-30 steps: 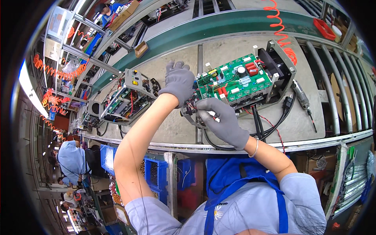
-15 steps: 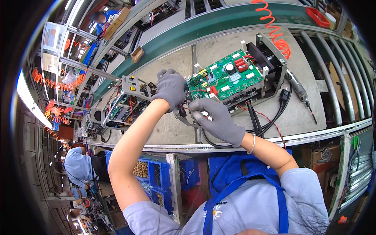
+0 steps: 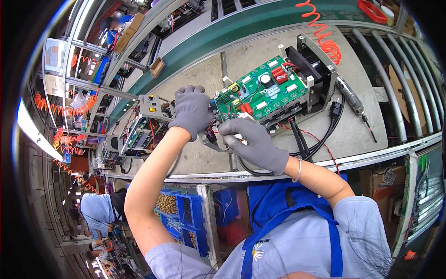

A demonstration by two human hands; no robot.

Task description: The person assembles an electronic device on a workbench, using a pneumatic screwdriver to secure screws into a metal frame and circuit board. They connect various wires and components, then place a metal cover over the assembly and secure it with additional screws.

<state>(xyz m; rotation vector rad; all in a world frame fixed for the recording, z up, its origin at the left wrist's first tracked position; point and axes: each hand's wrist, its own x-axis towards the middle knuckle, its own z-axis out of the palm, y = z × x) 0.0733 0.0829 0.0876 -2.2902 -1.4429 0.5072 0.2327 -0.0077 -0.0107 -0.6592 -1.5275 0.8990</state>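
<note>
Pinched between thumb and fingers of right hand (image 3: 255, 145), nearly closed: small white part (image 3: 240, 138), near front-left corner of green circuit board (image 3: 260, 95). To the left, left hand (image 3: 191, 111) with fingers partly curled, just beside wiring (image 3: 212, 125); exact hold impossible to tell. At board's right end, black housing (image 3: 297, 60); farther right, power screwdriver (image 3: 350, 97) on grey worktop (image 3: 355, 136). Behind, orange coiled hose (image 3: 330, 51); far left, second unit (image 3: 151, 108) with grey panel.
</note>
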